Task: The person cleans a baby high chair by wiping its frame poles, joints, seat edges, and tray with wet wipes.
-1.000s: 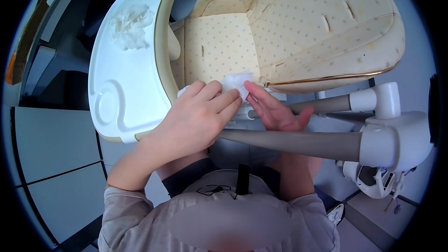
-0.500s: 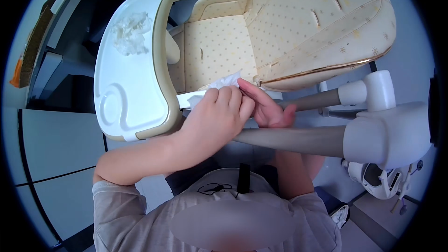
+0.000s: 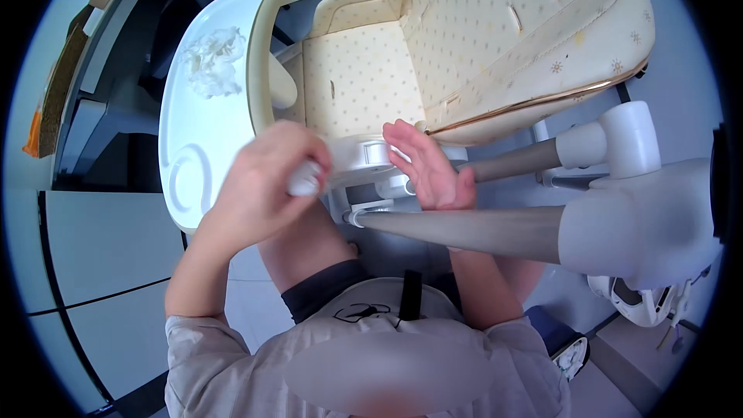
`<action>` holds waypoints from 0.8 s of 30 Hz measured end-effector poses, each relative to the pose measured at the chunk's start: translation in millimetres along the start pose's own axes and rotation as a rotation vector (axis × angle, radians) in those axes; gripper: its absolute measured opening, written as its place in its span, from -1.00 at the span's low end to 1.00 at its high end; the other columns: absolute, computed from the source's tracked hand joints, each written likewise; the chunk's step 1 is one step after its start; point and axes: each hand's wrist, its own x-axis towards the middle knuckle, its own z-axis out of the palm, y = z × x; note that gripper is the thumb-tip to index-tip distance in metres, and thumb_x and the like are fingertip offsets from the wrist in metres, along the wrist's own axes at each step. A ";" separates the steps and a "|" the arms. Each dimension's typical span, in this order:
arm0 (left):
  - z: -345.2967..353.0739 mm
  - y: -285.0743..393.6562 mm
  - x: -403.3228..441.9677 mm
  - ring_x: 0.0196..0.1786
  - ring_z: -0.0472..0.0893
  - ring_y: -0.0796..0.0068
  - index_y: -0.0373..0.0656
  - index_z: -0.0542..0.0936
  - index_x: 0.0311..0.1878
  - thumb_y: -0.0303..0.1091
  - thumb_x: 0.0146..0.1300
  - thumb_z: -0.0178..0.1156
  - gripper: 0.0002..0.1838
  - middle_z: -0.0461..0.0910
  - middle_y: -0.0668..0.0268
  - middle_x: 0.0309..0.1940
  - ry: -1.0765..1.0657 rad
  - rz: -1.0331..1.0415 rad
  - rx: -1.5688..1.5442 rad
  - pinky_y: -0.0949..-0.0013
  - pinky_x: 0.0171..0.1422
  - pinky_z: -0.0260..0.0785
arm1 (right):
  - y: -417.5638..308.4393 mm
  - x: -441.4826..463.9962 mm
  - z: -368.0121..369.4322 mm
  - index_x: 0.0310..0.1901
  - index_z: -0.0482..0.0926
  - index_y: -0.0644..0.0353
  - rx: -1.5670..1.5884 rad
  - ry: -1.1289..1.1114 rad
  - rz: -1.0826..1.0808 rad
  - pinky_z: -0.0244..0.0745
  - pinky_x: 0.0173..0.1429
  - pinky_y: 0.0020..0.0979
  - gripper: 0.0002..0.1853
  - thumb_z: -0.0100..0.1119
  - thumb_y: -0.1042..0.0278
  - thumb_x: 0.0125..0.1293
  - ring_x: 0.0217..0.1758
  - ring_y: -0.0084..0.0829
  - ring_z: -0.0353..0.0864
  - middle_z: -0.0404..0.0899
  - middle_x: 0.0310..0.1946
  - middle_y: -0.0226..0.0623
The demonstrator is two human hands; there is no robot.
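Observation:
My left hand (image 3: 271,174), blurred by motion, is closed around a crumpled white wipe (image 3: 305,179). It is over the near inner edge of the high chair's white tray (image 3: 220,128). My right hand (image 3: 430,170) stands palm up with fingers stretched out, holding nothing. It is beside the chair's white armrest (image 3: 364,153), above a grey tube leg (image 3: 480,230). A heap of crumpled white wipes (image 3: 214,62) lies on the far part of the tray. The cream seat cushion (image 3: 360,81) with small printed dots lies beyond both hands.
The padded cream backrest (image 3: 534,39) rises at the right, with a white leg joint (image 3: 638,224) below it. Light cabinet panels (image 3: 108,240) stand at the left. A white wheeled item (image 3: 635,298) is on the floor at the lower right.
My left hand has moved left with the wipe, away from the armrest and my right hand, towards the tray. My right hand has stayed near its place, its fingers now more spread.

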 end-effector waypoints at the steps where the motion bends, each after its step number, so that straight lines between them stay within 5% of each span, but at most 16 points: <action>1: -0.5 -0.9 -3.0 -0.22 0.62 0.31 -0.24 0.57 -0.24 -0.61 0.01 0.29 -0.79 0.59 0.21 -0.32 0.108 -0.093 0.012 0.36 -0.07 0.46 | 0.2 -0.7 1.0 0.48 -0.06 0.42 0.006 0.013 0.002 -0.25 0.60 -0.08 0.24 -0.44 -0.73 0.18 0.59 -0.10 -0.07 0.02 0.48 0.12; 4: 0.2 -4.4 -4.2 -0.23 0.65 0.45 -0.29 0.61 -0.14 -0.57 0.13 0.28 -0.79 0.65 0.21 -0.28 0.397 -0.323 -0.064 0.44 -0.09 0.49 | 1.1 -1.8 3.6 0.49 -0.07 0.37 0.021 0.049 0.001 -0.22 0.59 -0.08 0.21 -0.38 -0.71 0.19 0.59 -0.09 -0.06 0.02 0.48 0.11; 7: 5.1 -5.3 2.0 -0.21 0.66 0.44 -0.28 0.61 -0.15 -0.56 0.12 0.29 -0.79 0.65 0.21 -0.31 0.282 -0.320 -0.250 0.42 -0.07 0.49 | 1.9 -2.4 5.8 0.50 -0.06 0.32 0.045 0.084 -0.012 -0.20 0.59 -0.08 0.17 -0.32 -0.68 0.21 0.59 -0.10 -0.05 0.03 0.48 0.10; 14: 37.9 1.4 17.8 -0.33 0.55 0.32 -0.19 0.61 -0.17 -0.55 -0.07 0.33 -0.69 0.61 0.28 -0.34 -0.048 0.212 0.214 0.28 -0.25 0.40 | 4.5 -3.3 10.4 0.49 0.00 0.27 0.053 0.138 -0.036 -0.11 0.56 -0.16 0.05 -0.40 -0.58 0.30 0.54 -0.17 0.06 0.10 0.46 0.05; 18: 42.7 29.0 13.5 -0.22 0.55 0.33 -0.26 0.59 -0.08 -0.46 -0.10 0.30 -0.59 0.64 0.26 -0.24 -0.151 0.175 0.540 0.28 -0.16 0.40 | 3.9 -2.3 10.9 0.49 0.00 0.26 0.107 0.164 -0.015 -0.13 0.58 -0.09 0.14 -0.18 -0.65 0.19 0.55 -0.11 0.03 0.08 0.46 0.09; 24: 71.2 47.8 -1.2 -0.15 0.56 0.19 -0.41 0.51 0.11 -0.50 -0.06 0.29 -0.44 0.61 0.07 -0.04 -0.018 -0.017 0.471 0.22 -0.05 0.44 | 7.6 -2.8 8.5 0.49 -0.01 0.21 0.154 0.150 -0.024 -0.15 0.58 -0.09 0.10 -0.04 -0.56 0.20 0.57 -0.10 0.02 0.08 0.47 0.09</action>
